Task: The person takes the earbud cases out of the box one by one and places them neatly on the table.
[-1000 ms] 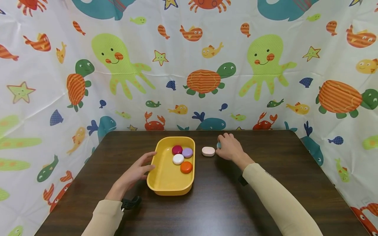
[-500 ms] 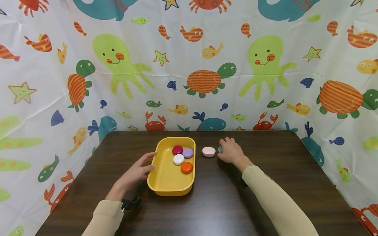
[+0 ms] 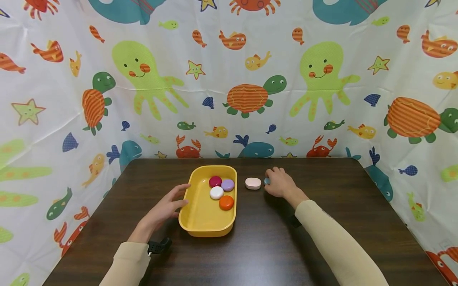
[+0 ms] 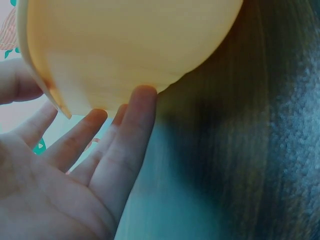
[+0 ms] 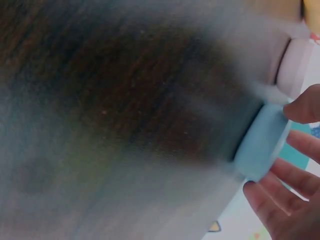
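Note:
My left hand [image 3: 166, 206] rests its fingertips against the left side of a yellow tray [image 3: 195, 214]. In the left wrist view, its extended fingers [image 4: 122, 145] touch the tray wall [image 4: 130, 45]. Inside the tray lie a dark red disc [image 3: 215, 181], a lilac disc [image 3: 228, 184], a white disc [image 3: 216, 193] and an orange disc [image 3: 226, 202]. My right hand [image 3: 280, 184] holds a light blue rounded piece [image 5: 262, 142] at the tabletop, thumb at one end and fingers along the other. The hand mostly covers it in the head view.
A pale pink oval piece [image 3: 253, 183] lies between the tray and my right hand. The dark wooden table [image 3: 257, 246] ends at the back against a white curtain [image 3: 214, 59] printed with sea animals, which also runs along both sides.
My right hand has shifted slightly right with the blue piece, widening the gap to the pink one. My left hand and the tray stay put.

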Action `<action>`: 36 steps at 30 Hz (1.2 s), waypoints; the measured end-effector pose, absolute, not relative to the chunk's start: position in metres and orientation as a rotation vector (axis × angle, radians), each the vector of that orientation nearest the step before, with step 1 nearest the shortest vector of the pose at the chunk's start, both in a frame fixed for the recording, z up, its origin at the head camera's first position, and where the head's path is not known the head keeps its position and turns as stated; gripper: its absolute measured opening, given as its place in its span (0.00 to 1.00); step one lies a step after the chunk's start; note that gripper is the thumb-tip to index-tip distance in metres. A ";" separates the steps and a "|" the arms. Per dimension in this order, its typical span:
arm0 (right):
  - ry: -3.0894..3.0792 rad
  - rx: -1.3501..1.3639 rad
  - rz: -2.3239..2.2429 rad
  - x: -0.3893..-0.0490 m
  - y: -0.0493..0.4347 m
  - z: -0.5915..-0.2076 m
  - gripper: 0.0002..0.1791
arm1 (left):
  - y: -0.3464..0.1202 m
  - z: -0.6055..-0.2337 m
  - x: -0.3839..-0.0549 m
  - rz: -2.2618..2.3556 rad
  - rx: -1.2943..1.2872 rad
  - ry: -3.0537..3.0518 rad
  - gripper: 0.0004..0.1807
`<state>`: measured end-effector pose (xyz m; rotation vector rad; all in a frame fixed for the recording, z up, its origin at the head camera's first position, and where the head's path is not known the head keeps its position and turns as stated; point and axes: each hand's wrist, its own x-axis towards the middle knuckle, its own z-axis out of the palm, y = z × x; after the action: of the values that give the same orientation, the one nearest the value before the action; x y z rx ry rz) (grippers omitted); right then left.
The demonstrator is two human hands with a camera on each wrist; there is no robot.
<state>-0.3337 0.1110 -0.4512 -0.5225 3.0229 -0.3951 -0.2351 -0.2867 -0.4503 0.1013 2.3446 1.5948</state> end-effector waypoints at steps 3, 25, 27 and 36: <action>3.024 -0.555 -0.394 -0.334 0.112 -0.449 0.17 | -0.286 -0.450 -0.235 1.600 0.103 2.339 0.35; 3.129 -0.748 -0.444 -0.317 0.090 -0.419 0.14 | -0.286 -0.450 -0.236 1.588 0.092 2.351 0.36; 3.132 -0.749 -0.456 -0.315 0.088 -0.417 0.14 | -0.286 -0.450 -0.236 1.583 0.095 2.355 0.36; 3.148 -0.760 -0.533 -0.304 0.072 -0.408 0.13 | -0.286 -0.450 -0.235 1.580 0.098 2.357 0.36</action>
<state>-0.3042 0.0722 -0.4076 -0.7595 3.1477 -0.5326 -0.2353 -0.2865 -0.4496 0.0980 2.3565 1.5796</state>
